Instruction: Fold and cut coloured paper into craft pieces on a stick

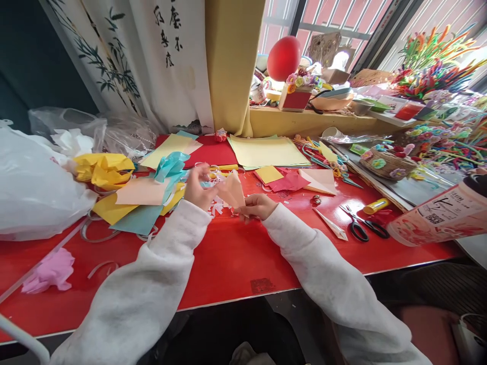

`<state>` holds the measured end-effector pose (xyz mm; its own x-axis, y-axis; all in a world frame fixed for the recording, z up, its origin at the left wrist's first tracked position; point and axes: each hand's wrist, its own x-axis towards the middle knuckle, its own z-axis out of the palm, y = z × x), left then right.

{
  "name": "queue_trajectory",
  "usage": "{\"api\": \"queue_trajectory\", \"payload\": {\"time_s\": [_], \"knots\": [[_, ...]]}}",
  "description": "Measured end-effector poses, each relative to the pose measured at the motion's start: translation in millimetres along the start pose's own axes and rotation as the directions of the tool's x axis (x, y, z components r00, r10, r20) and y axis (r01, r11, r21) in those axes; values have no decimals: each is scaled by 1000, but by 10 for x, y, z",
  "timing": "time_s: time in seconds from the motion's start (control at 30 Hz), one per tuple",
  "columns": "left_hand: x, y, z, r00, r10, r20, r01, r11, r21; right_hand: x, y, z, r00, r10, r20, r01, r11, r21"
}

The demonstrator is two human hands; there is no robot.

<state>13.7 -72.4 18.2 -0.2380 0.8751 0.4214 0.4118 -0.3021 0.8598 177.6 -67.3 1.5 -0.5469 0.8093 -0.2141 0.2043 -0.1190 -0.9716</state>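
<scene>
A folded pale pink paper (232, 191) stands between my two hands above the red table (228, 258). My left hand (198, 186) pinches the paper's upper left edge with its fingers curled. Lower down, my right hand (256, 207) is closed on the paper's bottom corner. Both arms wear white fleece sleeves. Small white paper scraps (217, 207) lie on the table just under the paper.
Sheets of yellow, teal and peach paper (140, 197) are piled at the left beside plastic bags (34, 177). Black scissors (363, 226), a glue stick (376, 205) and a folded paper strip (332, 224) lie at the right. A basket of craft flowers (388, 165) stands further back.
</scene>
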Motion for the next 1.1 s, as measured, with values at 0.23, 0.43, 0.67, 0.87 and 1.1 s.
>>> {"api": "queue_trajectory", "payload": {"time_s": [0.23, 0.43, 0.67, 0.87, 1.1], "knots": [[-24, 90, -118, 717, 593, 366, -693, 552, 465, -67, -108, -160, 972, -223, -76, 180, 911, -372], [-111, 140, -52, 852, 31, 523, -219, 928, 302, -97, -215, -193, 863, -354, -360, 318, 935, -156], [-155, 64, 48, 657, -138, 742, 266, 962, -56, -61, -186, -66, 902, -324, -284, 304, 946, -112], [-138, 34, 65, 760, -213, 614, 321, 944, -70, -76, -163, -91, 967, -240, -83, 244, 968, 49], [-105, 11, 58, 694, -208, 689, 442, 879, -180, -83, -121, -117, 982, -128, -136, 148, 978, 149]]}}
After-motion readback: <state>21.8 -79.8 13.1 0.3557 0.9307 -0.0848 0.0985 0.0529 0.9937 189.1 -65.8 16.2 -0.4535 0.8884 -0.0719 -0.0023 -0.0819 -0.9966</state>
